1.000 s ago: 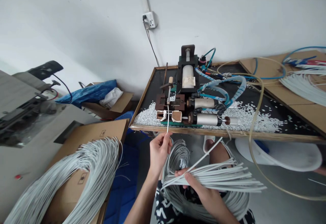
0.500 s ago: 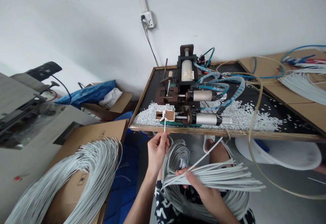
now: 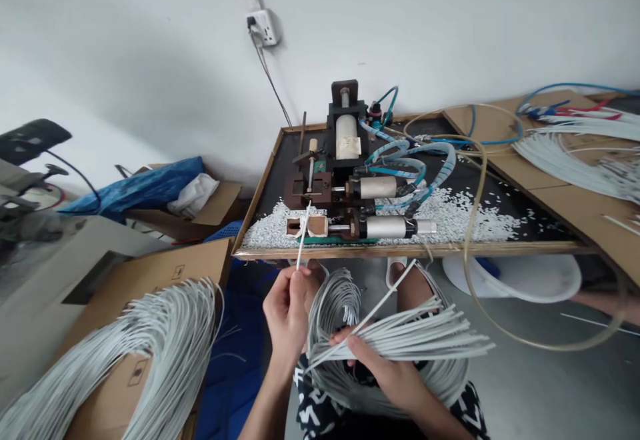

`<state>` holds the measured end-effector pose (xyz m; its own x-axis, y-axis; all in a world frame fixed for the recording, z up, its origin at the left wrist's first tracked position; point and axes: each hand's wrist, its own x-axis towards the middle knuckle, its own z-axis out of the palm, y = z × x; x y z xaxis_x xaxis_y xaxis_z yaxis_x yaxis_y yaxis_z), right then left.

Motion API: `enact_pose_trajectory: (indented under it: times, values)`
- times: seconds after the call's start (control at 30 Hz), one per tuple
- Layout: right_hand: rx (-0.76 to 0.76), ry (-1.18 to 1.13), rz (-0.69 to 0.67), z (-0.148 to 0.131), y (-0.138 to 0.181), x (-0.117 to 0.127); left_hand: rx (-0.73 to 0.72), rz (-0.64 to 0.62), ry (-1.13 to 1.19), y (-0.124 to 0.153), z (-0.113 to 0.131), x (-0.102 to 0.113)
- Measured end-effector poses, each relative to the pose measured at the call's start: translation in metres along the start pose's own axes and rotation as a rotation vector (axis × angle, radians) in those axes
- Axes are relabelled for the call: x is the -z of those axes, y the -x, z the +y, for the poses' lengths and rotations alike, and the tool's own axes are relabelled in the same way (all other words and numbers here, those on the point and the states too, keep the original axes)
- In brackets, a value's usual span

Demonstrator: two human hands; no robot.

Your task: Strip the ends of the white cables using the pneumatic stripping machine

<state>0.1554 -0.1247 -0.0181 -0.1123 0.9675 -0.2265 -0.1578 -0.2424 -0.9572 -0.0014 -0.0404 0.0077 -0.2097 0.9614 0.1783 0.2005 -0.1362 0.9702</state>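
The left grip (image 3: 287, 307), pinched closed, held a wire (image 3: 301, 247) over the clamp (image 3: 319, 227) on the bench (image 3: 515, 249); the right grip (image 3: 373, 363) was curled round a bundle (image 3: 425, 337). Working well seemed to need a straight wire, fingers (image 3: 297, 285) clear.

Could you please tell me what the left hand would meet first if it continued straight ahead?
Probably the front clamp, ahead of the left hand; depth is unclear, so the wooden table edge might come first.

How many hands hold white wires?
2: the left hand, pinching one wire by the machine, and the right hand, gripping a bundle further right. Others may be hidden.
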Motion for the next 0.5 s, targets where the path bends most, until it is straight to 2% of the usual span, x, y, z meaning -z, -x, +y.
enact_pose_trajectory:
  times: [0.07, 0.17, 0.23, 0.33, 0.4, 0.43, 0.5]
  values:
    - [0.004, -0.002, -0.02, -0.001, -0.001, 0.001, -0.101, -0.131, -0.113, 0.004, 0.009, 0.002]
    - [0.073, 0.046, -0.037, -0.004, -0.002, 0.0, -0.26, -0.5, -0.263, 0.005, 0.024, 0.0]
    - [0.103, 0.1, -0.027, -0.007, -0.002, -0.001, -0.289, -0.654, -0.263, 0.004, 0.033, -0.004]
    - [0.126, 0.141, -0.002, -0.01, -0.003, -0.002, -0.267, -0.811, -0.217, 0.007, 0.042, -0.012]
    - [0.139, 0.147, 0.023, -0.01, -0.003, -0.002, -0.263, -0.838, -0.2, 0.011, 0.044, -0.015]
    - [0.132, 0.144, 0.036, -0.009, -0.003, -0.001, -0.253, -0.797, -0.187, 0.012, 0.043, -0.016]
    - [0.091, 0.108, 0.047, -0.007, -0.003, 0.0, -0.187, -0.635, -0.126, 0.013, 0.038, -0.017]
